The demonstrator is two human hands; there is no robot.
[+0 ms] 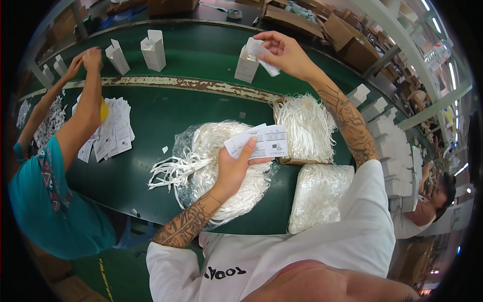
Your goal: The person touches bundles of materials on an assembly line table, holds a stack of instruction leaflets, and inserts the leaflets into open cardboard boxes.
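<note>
Above belt (201,55) | right hand (287,53) pinches leaflet (261,53) | over box (246,65)

Counts on the green belt, as seen from above

3 open white cartons standing on the far belt: 1 (117,57), 1 (153,49), 1 (247,64). 3 lots of white cord: 1 clear bag (221,166), 1 loose pile (305,127), 1 sealed bag (319,194). 1 fan of printed slips (259,141). 1 spread of leaflets (111,131). People's hands in view: 4. Stacked white boxes at right: too many to count.
</note>
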